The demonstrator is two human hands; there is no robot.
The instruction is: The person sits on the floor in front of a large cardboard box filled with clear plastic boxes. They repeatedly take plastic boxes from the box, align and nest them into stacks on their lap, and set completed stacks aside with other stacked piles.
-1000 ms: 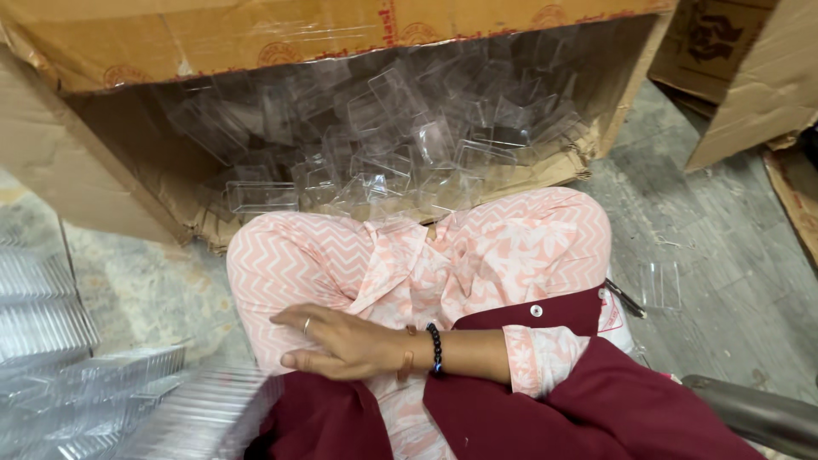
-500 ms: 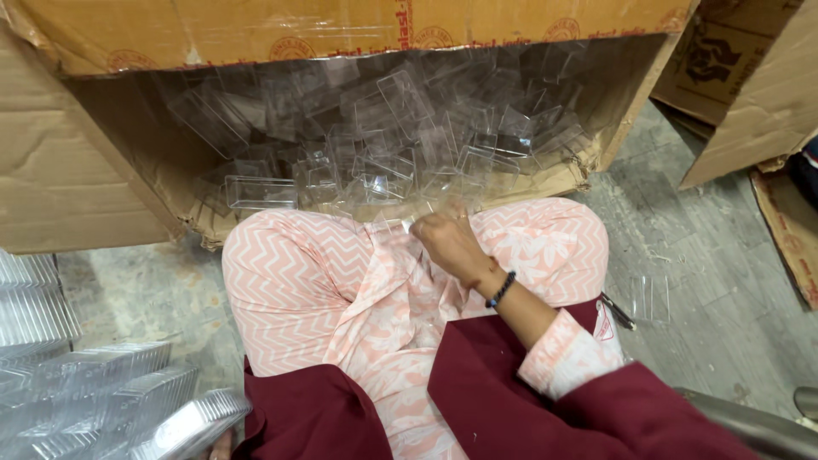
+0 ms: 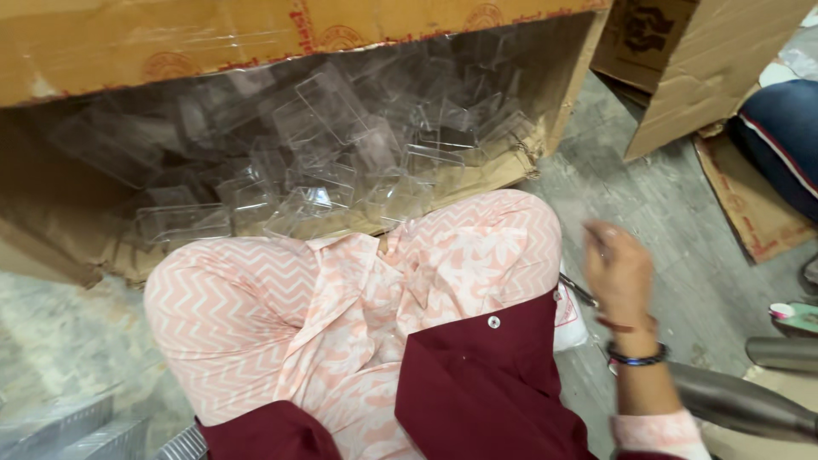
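The clear plastic boxes lie heaped in the big cardboard carton tipped on its side in front of my knees; they spill to the carton's front lip, the nearest ones just touching the pink zigzag cloth over my lap; I judge them very light, stiff but thin-walled, slick, and likely to crack or scuff if squeezed; I would take one by two opposite side walls near a corner, not by a flat face, and lift it free of its neighbours, since they sit loosely interlocked.

My right hand is raised off to the right of my knee, above the grey floor, well apart from the heap; the fingers are blurred and loosely curled; something thin may be pinched between them, but I cannot tell, nor whether the hand is properly open or closed; a dark bracelet sits on the wrist. My left hand is out of view.

Further out: a second cardboard box stands at the right; a grey metal tube lies at the lower right; ribbed clear trays show at the lower left; someone's dark trouser leg is at the far right edge.
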